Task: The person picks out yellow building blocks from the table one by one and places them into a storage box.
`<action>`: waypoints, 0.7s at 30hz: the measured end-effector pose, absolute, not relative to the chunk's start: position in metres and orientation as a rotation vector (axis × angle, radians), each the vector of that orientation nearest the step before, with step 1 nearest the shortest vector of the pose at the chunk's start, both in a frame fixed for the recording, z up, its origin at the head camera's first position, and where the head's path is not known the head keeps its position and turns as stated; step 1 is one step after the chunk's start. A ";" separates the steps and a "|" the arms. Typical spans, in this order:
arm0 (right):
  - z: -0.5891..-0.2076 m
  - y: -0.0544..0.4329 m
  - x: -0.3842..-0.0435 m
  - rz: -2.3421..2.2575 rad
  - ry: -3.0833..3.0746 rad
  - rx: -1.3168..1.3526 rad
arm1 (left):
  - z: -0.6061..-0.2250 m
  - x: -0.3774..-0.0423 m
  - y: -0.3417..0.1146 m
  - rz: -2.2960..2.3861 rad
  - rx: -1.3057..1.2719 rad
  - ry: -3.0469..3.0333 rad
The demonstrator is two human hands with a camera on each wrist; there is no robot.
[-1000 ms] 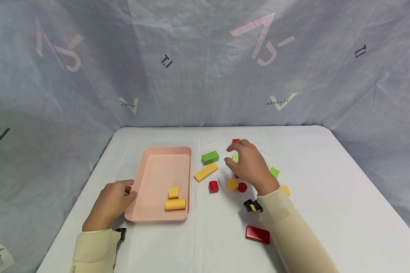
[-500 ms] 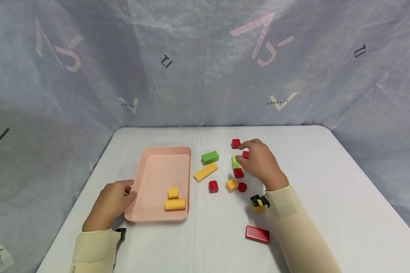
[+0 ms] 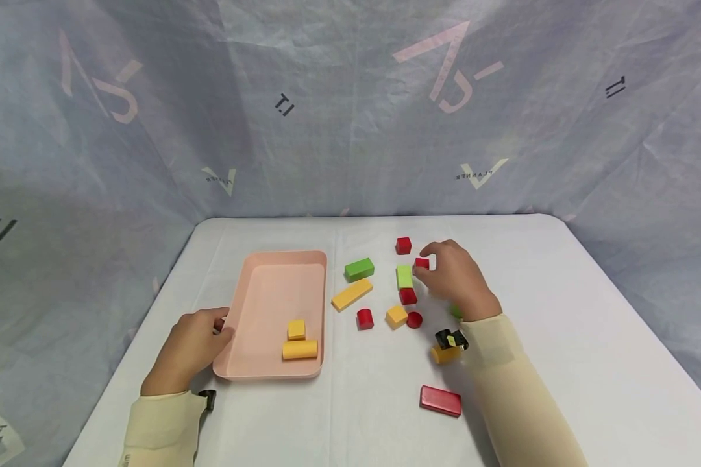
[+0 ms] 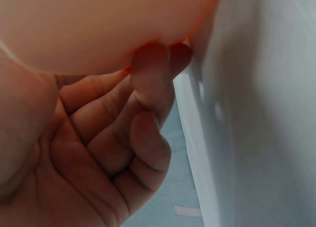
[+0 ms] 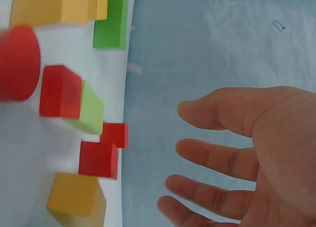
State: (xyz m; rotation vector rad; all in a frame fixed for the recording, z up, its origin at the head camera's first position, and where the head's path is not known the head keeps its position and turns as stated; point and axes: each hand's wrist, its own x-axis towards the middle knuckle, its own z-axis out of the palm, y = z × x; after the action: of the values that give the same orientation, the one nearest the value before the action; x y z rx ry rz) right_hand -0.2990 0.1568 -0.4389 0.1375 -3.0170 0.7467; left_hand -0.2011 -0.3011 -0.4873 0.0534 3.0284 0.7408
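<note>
Hovering with thumb and fingers parted, the right hand (image 3: 457,277) holds nothing; the right wrist view shows a bare gap between thumb and fingertips. The relation that counts is to the small red block (image 3: 422,263), right of centre in the head view: it shows at the mouth of that gap, while in the right wrist view it sits to the left of the fingertips and apart from them, so the hand seems above it, not on it. The block looks nearly cubic, with no long axis to make out. The right hand is clearly the nearer one. Just left of the block, a lime block (image 3: 404,277) lies with its long axis running up and down the frame, a darker red block (image 3: 407,296) at its lower end; whether those two touch is unclear. At the left of the frame, the left hand (image 3: 191,344) grips the left side of the pink tray (image 3: 274,285), where a yellow cube (image 3: 296,329) and a yellow cylinder (image 3: 300,350) lie at lower right.
</note>
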 end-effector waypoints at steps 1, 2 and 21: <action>-0.440 0.158 -0.300 0.746 -3.024 0.130 | -0.487 -0.201 -0.301 0.742 0.057 3.031; -0.441 0.159 -0.300 0.749 -3.032 0.116 | -0.487 -0.201 -0.301 0.743 0.058 3.031; -0.455 0.170 -0.310 0.814 -3.162 0.011 | -0.488 -0.202 -0.303 0.742 0.043 3.013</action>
State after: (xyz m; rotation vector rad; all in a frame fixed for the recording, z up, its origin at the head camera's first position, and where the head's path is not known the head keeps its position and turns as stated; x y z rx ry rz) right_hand -0.3104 0.1696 -0.4546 0.0114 -3.1621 0.8144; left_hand -0.2019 -0.3029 -0.4879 0.0426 3.0134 0.7417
